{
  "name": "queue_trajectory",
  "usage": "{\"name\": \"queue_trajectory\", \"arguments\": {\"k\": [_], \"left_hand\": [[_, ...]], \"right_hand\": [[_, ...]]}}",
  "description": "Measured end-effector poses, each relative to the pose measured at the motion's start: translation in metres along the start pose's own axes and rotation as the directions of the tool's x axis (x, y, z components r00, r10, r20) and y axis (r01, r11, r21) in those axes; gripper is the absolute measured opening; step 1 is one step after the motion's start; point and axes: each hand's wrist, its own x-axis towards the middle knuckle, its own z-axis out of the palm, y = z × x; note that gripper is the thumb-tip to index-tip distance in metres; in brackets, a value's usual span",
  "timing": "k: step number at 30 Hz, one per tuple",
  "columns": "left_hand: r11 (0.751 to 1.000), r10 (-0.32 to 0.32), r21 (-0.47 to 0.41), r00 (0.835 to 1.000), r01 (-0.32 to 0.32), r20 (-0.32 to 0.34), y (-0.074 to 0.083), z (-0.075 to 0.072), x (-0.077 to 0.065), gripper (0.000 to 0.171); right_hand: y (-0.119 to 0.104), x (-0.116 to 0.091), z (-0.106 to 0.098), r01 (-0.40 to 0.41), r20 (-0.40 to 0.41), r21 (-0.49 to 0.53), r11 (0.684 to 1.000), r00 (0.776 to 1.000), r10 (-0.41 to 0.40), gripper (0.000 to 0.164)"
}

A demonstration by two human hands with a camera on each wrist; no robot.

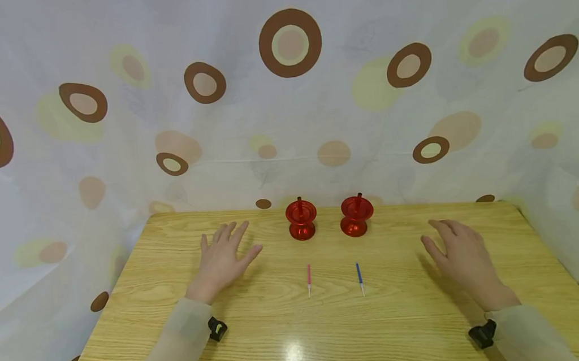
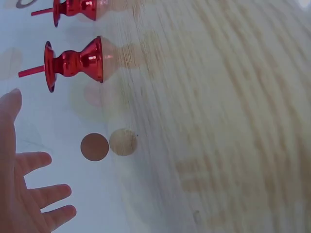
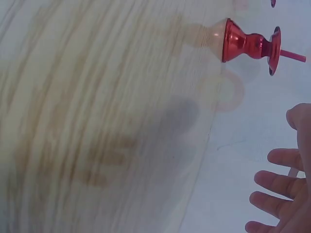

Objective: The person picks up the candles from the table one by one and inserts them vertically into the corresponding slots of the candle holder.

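Observation:
Two shiny red candle holders, a left one [image 1: 301, 220] and a right one [image 1: 356, 216], stand upright near the table's back edge, each with a thin post rising from its dish. In front of them lie a pink candle [image 1: 309, 278] and a blue candle [image 1: 360, 277], white tips toward me. My left hand [image 1: 223, 261] is left of these things, fingers spread, holding nothing; the left wrist view shows the nearer holder [image 2: 75, 64] beyond the thumb. To the right, my right hand [image 1: 461, 255] is over the table with relaxed fingers, touching none of them; a holder [image 3: 250, 46] shows past its thumb.
The light wooden table [image 1: 281, 328] is bordered at the back and both sides by a pale curtain [image 1: 243, 116] with brown and yellow circles. Black wrist cameras, one on the left wrist [image 1: 217, 328] and one on the right [image 1: 482, 335], sit by the sleeves.

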Motion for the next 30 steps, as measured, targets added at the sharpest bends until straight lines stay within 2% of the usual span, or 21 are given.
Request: {"name": "queue_trajectory", "arguments": {"k": [21,30], "left_hand": [[0.998,0.035,-0.044,0.999,-0.036,-0.021,0.009,0.0,0.002,0.073],[0.999,0.032,-0.03,1.0,-0.032,0.001,0.013,0.0,0.002,0.074]], "right_hand": [[-0.034,0.008,-0.003,0.118,-0.069,0.033,0.992,0.991,-0.116,0.038],[-0.042,0.01,0.001,0.157,-0.073,0.029,0.987,0.985,-0.155,0.036]]}}
